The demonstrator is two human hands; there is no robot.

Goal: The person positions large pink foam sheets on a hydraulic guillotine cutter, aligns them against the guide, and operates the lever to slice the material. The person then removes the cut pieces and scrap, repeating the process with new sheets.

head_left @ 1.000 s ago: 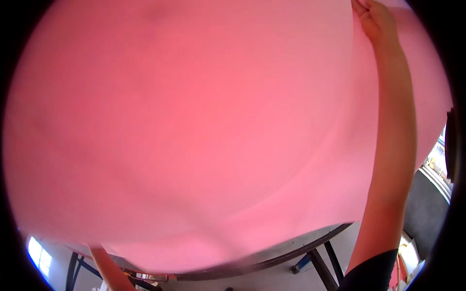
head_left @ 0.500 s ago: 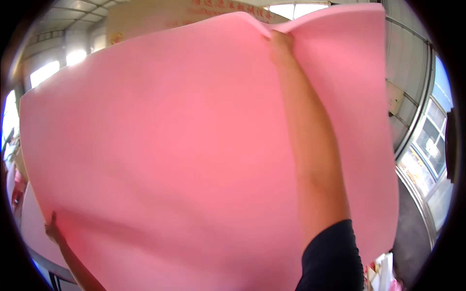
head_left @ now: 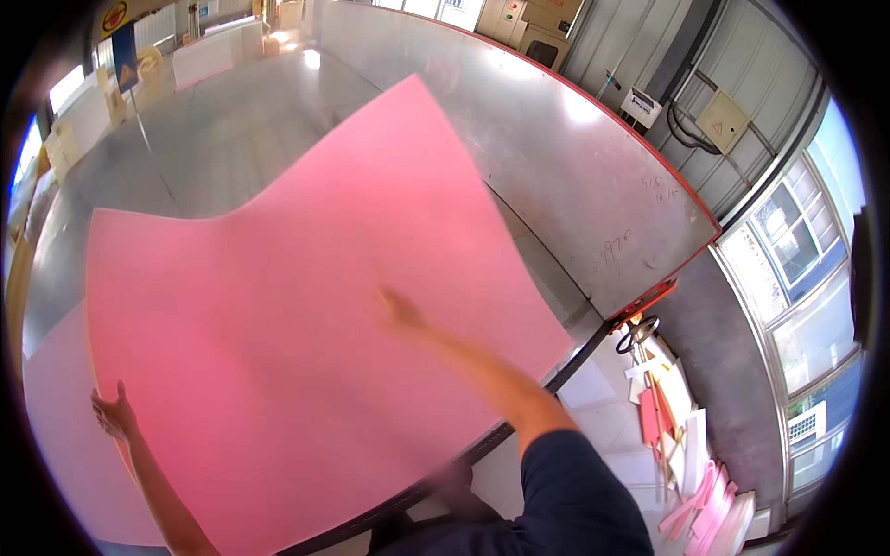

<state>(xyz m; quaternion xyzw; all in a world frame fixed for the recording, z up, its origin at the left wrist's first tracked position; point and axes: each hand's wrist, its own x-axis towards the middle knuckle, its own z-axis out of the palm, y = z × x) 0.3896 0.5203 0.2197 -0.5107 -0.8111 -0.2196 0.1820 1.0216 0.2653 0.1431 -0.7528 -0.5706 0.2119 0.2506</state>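
Observation:
A large pink foam sheet (head_left: 278, 306) lies over a grey metal tabletop, its far edge wavy and its left far corner raised. My left hand (head_left: 115, 417) is at the sheet's left edge, thumb and fingers spread apart. Over the middle of the sheet is my right hand (head_left: 400, 310), blurred by motion, with its fingers stretched out and nothing in them. Whether its palm touches the foam I cannot tell. Under the pink sheet's left side, a paler sheet (head_left: 65, 417) shows.
The metal table (head_left: 593, 176) extends far back, with a red rim along its right side. A black handwheel (head_left: 638, 334) sits by its near corner. Foam offcuts (head_left: 709, 510) lie on the floor at right, beside a grey wall (head_left: 705, 371). A wall box (head_left: 723, 120) hangs beyond.
The pink sheet has come down from upright in front of me onto the table. My right hand has let go of its top edge and moved down to its middle.

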